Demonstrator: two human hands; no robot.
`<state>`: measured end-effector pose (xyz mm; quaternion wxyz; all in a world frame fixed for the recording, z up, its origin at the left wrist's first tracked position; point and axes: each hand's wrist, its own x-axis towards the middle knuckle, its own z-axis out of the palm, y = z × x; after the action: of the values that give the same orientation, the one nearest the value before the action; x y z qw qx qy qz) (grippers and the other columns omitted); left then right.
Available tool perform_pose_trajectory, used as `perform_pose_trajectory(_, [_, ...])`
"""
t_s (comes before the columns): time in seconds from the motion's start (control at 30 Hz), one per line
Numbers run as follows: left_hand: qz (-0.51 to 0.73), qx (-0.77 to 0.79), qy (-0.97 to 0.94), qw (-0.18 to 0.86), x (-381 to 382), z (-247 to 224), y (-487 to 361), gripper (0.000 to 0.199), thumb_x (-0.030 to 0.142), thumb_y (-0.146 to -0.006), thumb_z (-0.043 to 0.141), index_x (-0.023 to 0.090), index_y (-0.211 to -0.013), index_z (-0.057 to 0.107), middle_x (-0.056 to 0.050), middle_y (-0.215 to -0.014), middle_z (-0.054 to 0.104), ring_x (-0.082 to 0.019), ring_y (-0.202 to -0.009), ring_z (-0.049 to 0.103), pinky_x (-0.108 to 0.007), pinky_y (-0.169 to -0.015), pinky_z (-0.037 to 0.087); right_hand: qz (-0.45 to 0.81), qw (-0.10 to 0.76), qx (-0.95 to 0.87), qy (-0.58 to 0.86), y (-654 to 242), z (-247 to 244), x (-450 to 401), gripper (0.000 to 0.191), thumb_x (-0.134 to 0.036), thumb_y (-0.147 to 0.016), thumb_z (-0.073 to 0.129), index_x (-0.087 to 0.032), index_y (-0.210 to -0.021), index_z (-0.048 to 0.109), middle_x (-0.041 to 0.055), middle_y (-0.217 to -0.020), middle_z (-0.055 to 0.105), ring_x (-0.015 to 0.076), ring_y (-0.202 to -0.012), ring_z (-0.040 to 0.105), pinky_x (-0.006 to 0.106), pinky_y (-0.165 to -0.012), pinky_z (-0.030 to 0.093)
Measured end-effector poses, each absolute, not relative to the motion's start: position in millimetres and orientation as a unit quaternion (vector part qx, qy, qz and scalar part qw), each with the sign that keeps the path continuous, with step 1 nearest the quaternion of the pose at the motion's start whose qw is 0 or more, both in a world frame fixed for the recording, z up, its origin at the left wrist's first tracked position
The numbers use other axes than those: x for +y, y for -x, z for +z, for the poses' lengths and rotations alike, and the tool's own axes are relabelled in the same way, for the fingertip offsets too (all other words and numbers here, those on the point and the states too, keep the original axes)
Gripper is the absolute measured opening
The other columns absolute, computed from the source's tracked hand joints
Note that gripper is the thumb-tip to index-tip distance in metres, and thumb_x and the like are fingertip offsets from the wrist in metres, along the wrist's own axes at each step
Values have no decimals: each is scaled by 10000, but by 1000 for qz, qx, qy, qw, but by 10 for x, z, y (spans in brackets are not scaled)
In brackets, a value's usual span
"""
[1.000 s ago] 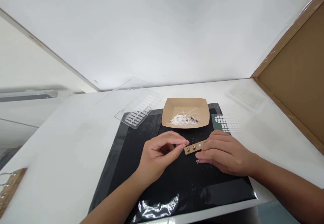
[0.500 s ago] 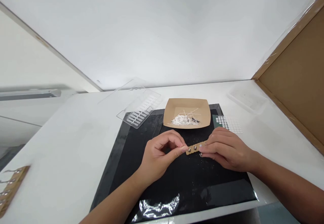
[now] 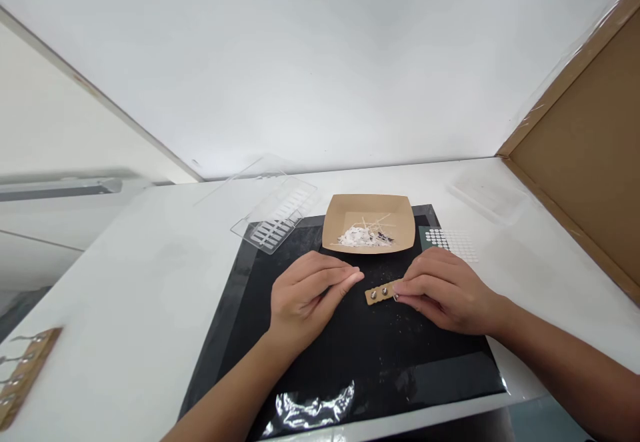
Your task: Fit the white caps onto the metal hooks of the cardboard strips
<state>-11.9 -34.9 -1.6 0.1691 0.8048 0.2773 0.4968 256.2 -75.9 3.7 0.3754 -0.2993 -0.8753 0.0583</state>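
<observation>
My right hand (image 3: 445,292) grips a narrow tan strip (image 3: 379,296) with wavy edges by its right part. Two small shiny metal pieces (image 3: 385,291) stand on the bare left part; the fingers hide the rest. Near the right thumb tip is another small shiny bit, too small to name. My left hand (image 3: 313,295) hovers just left of the strip, apart from it, thumb and fingertips pinched together; anything between them is too small to make out. Below both hands lies a black mat (image 3: 350,349).
Behind the hands, a brown paper tray (image 3: 333,219) holds white scraps and thin sticks. A clear plastic case (image 3: 275,222) with white tips lies left of it. To the right are a sheet of white dots (image 3: 457,243) and a clear lid (image 3: 487,195). A wooden rack (image 3: 30,369) stands far left.
My left hand has let go of the strip's left end and moved a little up and left, still pinched. My right hand keeps its hold on the strip, almost unmoved.
</observation>
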Motion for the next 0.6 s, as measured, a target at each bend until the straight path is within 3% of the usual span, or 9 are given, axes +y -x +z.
perform_pose_trajectory(0.27, [453,347,-812,126,-307,-69,130,135,114,-1026,662,190,-954,747,-25,-887,769,-150,-843,717,-282,-787,565,67,413,-827,375,-2570,12,-728,92,-131,-1013,666,-209,-1061,678,39,-900,634,178,-824,615,312,-687,519])
perform_pose_trajectory(0.47, [410,393,-818,90,-243,-75,154,352,166,-1090,492,215,-742,508,-8,-708,574,-162,-684,529,-309,-669,436,114,429,-794,415,-2549,-10,-715,80,-160,-1002,660,-220,-1037,700,52,-957,631,181,-824,618,311,-674,518])
perform_pose_trajectory(0.6, [395,408,-820,74,-181,-118,170,388,183,-1094,439,235,-714,378,2,-670,460,-184,-662,456,-334,-647,376,139,421,-783,438,-2536,-5,-726,59,-192,-991,675,-216,-941,697,53,-951,627,186,-819,616,321,-680,517])
